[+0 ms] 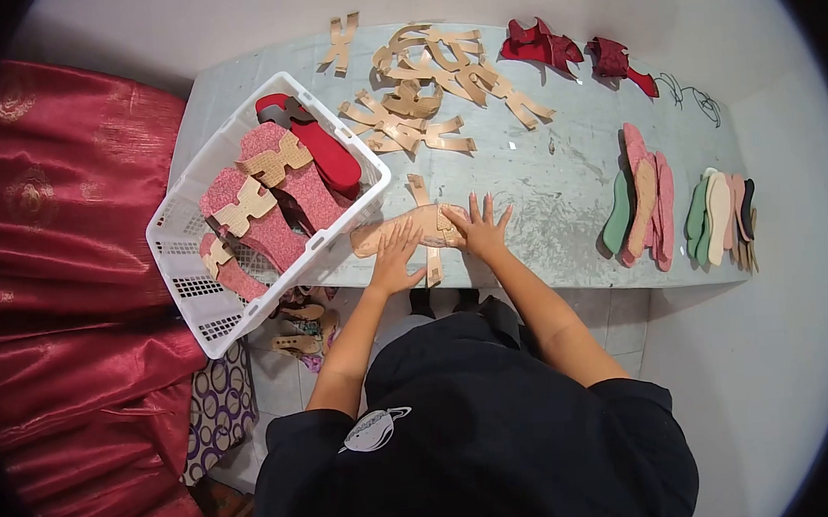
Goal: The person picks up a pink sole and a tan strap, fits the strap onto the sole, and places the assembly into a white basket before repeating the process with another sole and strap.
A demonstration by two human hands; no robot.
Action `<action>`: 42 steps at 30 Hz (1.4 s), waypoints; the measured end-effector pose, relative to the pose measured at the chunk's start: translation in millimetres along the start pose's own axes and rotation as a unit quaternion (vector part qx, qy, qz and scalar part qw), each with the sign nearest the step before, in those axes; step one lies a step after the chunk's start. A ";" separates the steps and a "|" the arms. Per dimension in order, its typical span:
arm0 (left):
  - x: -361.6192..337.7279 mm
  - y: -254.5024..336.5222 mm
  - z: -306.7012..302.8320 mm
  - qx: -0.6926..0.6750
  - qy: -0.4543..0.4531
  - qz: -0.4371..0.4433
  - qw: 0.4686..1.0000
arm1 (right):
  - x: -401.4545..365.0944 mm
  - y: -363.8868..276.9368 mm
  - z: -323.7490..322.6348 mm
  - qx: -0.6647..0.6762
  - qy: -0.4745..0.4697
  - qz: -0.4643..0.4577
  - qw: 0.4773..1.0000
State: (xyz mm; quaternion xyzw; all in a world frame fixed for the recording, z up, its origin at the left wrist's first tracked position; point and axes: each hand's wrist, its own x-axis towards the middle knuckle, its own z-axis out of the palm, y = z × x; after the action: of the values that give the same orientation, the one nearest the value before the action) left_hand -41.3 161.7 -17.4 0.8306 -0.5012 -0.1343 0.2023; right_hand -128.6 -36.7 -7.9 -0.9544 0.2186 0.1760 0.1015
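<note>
A tan shoe sole [428,221] lies sideways near the front edge of the table. A tan strap piece [418,189] crosses it, its ends showing beyond the sole's far and near sides. My left hand [398,257] rests flat on the sole's left half with fingers spread. On the right end, my right hand [483,229] lies with its fingers apart, beside a small cut-out patch on the sole. Neither hand grips anything. How the strap passes at the sole's middle is hard to make out.
Left of my hands, a white plastic basket [178,275] holds pink glittery and red sandals. Several tan cut straps [420,66] lie at the back, with red uppers [541,46] farther right. Pink and green soles [639,204] stand in groups at the right. A red curtain [70,283] hangs left.
</note>
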 end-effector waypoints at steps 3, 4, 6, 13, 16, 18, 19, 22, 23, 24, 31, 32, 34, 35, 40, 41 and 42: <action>1.1 2.4 2.0 0.009 -0.001 -0.019 1.000 | 0.3 0.5 0.4 0.006 -0.001 -0.001 1.000; 1.8 3.8 3.0 0.010 0.000 -0.032 0.999 | 0.4 0.2 0.0 0.006 -0.001 -0.001 1.000; 4.2 8.7 3.1 0.011 0.001 -0.044 0.999 | 0.6 0.5 -1.0 0.009 -0.011 0.004 1.000; 15.9 14.4 3.1 0.011 0.037 -0.080 0.996 | 1.6 1.2 -0.6 0.024 -0.033 0.006 0.999; 19.0 6.8 4.6 0.026 0.026 -0.059 0.998 | 2.1 1.0 -3.6 0.030 -0.040 0.007 0.999; 19.9 5.1 4.5 0.033 0.021 -0.046 0.998 | 1.4 0.7 -5.9 0.029 -0.054 0.011 0.998; 20.1 6.0 4.1 0.039 0.018 -0.048 0.998 | 1.0 0.5 -7.0 0.030 -0.054 0.011 0.998; 21.9 8.1 3.5 0.041 0.009 -0.055 0.998 | 0.0 0.7 -8.0 0.029 -0.052 0.010 0.998; 22.6 8.4 3.2 0.037 0.005 -0.061 0.997 | -0.1 0.9 -8.1 0.033 -0.052 0.009 0.998; 23.0 7.3 5.3 0.037 0.004 -0.061 0.997 | 0.2 0.9 -7.7 0.037 -0.052 0.008 0.998; 30.0 6.7 11.9 0.020 0.061 -0.079 0.995 | -0.4 1.6 -10.5 0.009 -0.057 -0.004 0.998; 30.2 7.5 10.7 0.030 0.059 -0.083 0.994 | -0.4 1.2 -12.2 0.010 -0.063 -0.003 0.998; 30.5 10.3 10.1 0.037 0.058 -0.093 0.993 | -0.1 1.3 -12.6 0.010 -0.070 -0.001 0.997; 30.8 11.8 9.9 0.043 0.057 -0.102 0.992 | -0.4 1.4 -12.6 0.012 -0.067 -0.003 0.998; 30.7 11.3 15.0 0.052 0.067 -0.102 0.991 | 0.6 3.4 -6.0 0.030 -0.046 -0.001 0.998; 30.7 11.0 15.9 0.057 0.066 -0.103 0.991 | 0.8 3.8 -4.7 0.030 -0.042 -0.003 0.999; 30.7 10.9 16.7 0.056 0.066 -0.103 0.991 | 0.9 4.1 -3.9 0.029 -0.037 -0.004 0.999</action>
State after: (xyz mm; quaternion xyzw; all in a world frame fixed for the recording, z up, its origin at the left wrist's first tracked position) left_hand -42.7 126.6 -27.6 0.8948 -0.4054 -0.0713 0.1730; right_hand -128.6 -41.7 -5.1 -0.9446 0.2160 0.2047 0.1382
